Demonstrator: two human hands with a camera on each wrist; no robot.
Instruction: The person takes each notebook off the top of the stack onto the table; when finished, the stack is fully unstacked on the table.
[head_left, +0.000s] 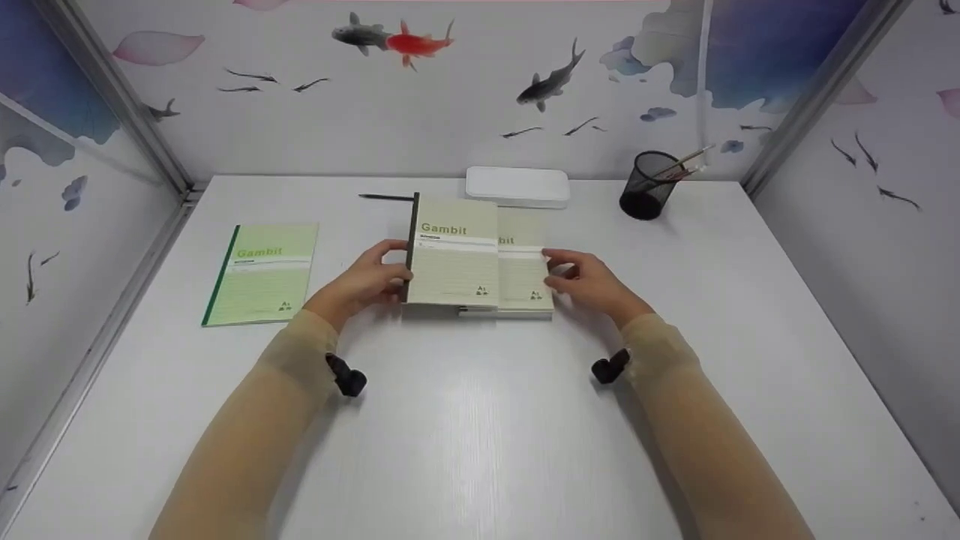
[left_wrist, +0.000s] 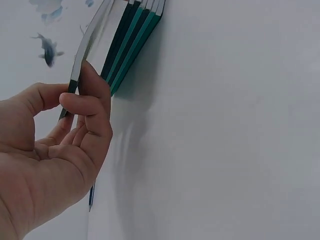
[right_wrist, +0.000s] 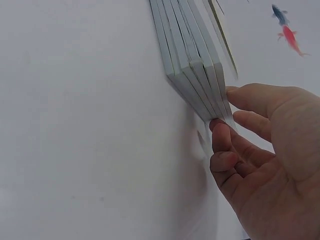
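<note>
A pale-green notebook with a dark spine (head_left: 454, 262), marked "Gambit", is tilted up at its left side over a stack of similar notebooks (head_left: 523, 277). My left hand (head_left: 367, 277) pinches that spine between thumb and fingers. In the left wrist view a gap shows between the lifted notebook (left_wrist: 80, 60) and the dark and teal spines of the stack (left_wrist: 131, 47). At the stack's right edge, my right hand (head_left: 592, 281) holds the page edges with thumb and curled fingers. The right wrist view shows several notebooks (right_wrist: 192, 65) lying together there.
Left of the hands lies a brighter green notebook (head_left: 259, 277) with a green spine. Behind the stack are a dark pen (head_left: 384, 197) and a white case (head_left: 517, 187). A black mesh pen holder (head_left: 645, 187) with pencils stands at the back right, near the wall.
</note>
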